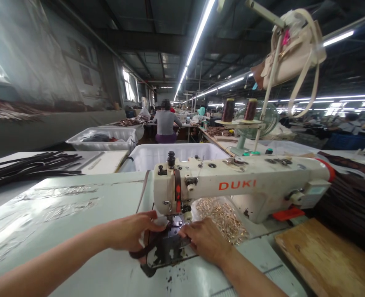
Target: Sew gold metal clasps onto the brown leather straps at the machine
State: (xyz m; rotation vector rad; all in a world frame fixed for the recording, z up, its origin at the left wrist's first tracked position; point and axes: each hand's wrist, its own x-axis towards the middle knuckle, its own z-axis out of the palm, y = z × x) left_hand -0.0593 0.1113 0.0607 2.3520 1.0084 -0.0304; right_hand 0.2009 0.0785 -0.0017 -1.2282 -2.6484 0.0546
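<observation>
Clearly, a flat, dark strap (pixel 150 248) with a smooth, leathery look lies at the needle end of the sewing machine (pixel 241 181), bending in a soft curve on the worn metal bed plate (pixel 167 256), whose dark finish has chipped into pale patches. The left hand (pixel 136 233) is closed on this strap, thumb stretched toward the needle and lower fingers tucked by the curve. The right hand (pixel 205 240) is bent over the other side of the needle area, fingertips curled down; whether they pinch anything I cannot tell.

The machine's body is cream enamel, long and rounded, with orange lettering and scuffed paint. Just behind the right hand, a clear, crinkled plastic bag (pixel 197 206) holds a heap of small, shiny, gold-toned metal pieces (pixel 222 218). The pale green desk (pixel 102 272) is glossy, with wrinkled, peeling-looking streaks at left. A rectangular wooden board (pixel 331 255) with a worn grain lies at right; a smooth white plastic tub (pixel 182 153) stands behind the machine.
</observation>
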